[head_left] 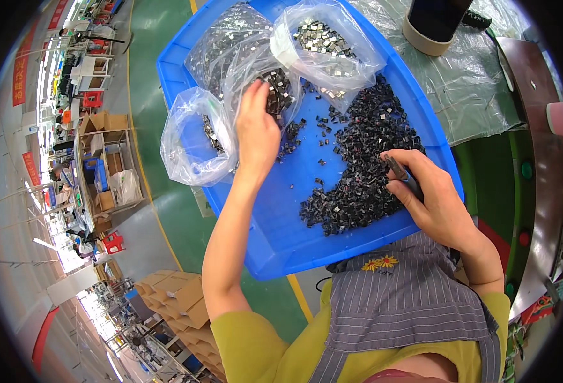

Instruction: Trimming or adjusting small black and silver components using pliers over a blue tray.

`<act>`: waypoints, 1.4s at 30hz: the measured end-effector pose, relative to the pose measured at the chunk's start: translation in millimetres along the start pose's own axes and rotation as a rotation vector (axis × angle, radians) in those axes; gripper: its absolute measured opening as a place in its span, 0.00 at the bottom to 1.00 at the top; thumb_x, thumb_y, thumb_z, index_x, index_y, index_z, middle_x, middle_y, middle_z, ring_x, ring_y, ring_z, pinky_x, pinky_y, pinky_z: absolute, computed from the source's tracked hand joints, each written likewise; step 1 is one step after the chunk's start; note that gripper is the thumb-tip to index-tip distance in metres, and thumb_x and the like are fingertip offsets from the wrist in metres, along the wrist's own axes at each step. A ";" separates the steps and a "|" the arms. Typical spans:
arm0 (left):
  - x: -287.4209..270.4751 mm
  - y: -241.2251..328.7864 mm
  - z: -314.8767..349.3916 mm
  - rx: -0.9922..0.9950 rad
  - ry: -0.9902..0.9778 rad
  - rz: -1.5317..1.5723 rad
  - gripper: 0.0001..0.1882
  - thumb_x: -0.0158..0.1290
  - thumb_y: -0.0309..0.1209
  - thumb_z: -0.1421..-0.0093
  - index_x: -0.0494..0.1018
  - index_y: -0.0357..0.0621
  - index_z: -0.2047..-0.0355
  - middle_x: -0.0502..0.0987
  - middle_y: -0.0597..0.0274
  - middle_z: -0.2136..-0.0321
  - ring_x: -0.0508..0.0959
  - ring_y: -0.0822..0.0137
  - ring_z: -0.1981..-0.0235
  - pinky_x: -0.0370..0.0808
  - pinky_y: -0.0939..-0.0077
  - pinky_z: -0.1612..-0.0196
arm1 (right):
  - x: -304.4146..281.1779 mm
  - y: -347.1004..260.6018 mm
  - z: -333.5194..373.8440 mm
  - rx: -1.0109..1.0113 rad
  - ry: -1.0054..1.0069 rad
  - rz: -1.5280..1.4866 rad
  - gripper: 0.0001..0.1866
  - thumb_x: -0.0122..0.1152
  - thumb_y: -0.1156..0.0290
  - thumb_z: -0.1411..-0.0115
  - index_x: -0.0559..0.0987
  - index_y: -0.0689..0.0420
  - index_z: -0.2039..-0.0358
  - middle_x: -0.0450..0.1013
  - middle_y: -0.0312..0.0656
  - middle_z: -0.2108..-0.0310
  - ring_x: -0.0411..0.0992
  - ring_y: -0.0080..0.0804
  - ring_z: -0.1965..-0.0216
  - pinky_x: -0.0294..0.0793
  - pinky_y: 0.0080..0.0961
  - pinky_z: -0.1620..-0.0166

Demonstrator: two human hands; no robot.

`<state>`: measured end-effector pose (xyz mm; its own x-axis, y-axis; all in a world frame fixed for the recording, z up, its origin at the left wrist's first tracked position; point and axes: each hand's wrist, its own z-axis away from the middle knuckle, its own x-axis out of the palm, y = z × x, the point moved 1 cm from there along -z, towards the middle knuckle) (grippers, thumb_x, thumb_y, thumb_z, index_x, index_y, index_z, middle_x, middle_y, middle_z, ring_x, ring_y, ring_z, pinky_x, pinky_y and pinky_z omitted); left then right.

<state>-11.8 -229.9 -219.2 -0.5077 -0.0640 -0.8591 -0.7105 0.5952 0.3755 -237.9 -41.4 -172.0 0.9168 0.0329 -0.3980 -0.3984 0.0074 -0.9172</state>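
Note:
My left hand (258, 135) reaches into the mouth of a clear plastic bag (235, 83), its fingers close together against small black parts (281, 89) with shiny silver faces. Their tips are partly hidden, so what they grip cannot be made out. Over the right side of a blue tray (281, 241), my right hand (436, 203) is closed around a slim dark hand tool (404, 171) with a metal tip; its exact kind is unclear. Beneath that tip spreads a heap of loose black pieces (351, 185).
Two more clear bags, one at the left (189, 153) and one at the top (364, 54), hold similar parts. A roll of tape (425, 39) with a dark object in it stands on the plastic-covered table (466, 96). Cartons (173, 297) and shelves (106, 163) lie beyond the tray.

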 end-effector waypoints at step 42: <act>-36.3 99.8 45.3 -0.542 -0.217 1.495 0.08 0.43 0.25 0.33 0.60 0.40 0.55 0.76 0.54 0.69 0.74 0.76 0.79 0.65 0.87 0.80 | 12.8 -8.3 -27.9 -0.026 -0.150 0.144 0.18 0.60 0.77 0.46 0.70 0.59 0.54 0.71 0.49 0.63 0.70 0.50 0.60 0.70 0.40 0.58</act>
<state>-42.1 -131.9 -166.3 -0.8302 0.4240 0.3619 0.2320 -0.3275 0.9159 -222.1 -68.9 -170.0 0.8350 0.1805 -0.5197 -0.5227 -0.0344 -0.8518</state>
